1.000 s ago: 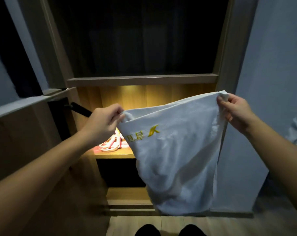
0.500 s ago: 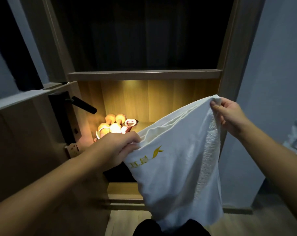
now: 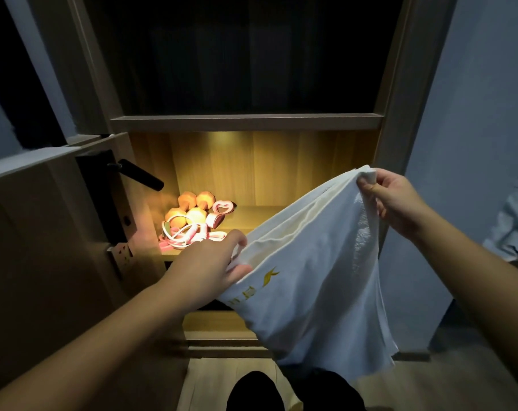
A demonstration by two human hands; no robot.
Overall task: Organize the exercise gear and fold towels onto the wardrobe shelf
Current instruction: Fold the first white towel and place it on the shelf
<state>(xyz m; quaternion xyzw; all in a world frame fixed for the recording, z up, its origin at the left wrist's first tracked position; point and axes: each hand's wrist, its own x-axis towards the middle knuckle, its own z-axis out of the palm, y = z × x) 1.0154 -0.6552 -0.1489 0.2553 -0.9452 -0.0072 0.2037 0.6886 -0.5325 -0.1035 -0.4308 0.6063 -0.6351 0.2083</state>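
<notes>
Before the lit shelf [image 3: 260, 213], towel [image 3: 311, 280] hangs doubled, left hand [image 3: 206, 262] pinching one top corner, right hand [image 3: 397, 200] the other. Match edges, fold in half, lay it beside gear [image 3: 192, 221].

Towel [image 3: 314, 307] hiding shelf [image 3: 252, 210] right side, gold lettering [image 3: 249, 293] unreadable, shoes [image 3: 252, 393] cropped below

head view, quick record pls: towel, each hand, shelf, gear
towel: white towel, held up in front of the shelf, hanging down, layers showing at its top edge
left hand: left hand grips the towel's lower corner
right hand: right hand pinches the higher corner
shelf: lit shelf, towel not yet on it
gear: orange dumbbells and pink jump rope at its left end
</notes>
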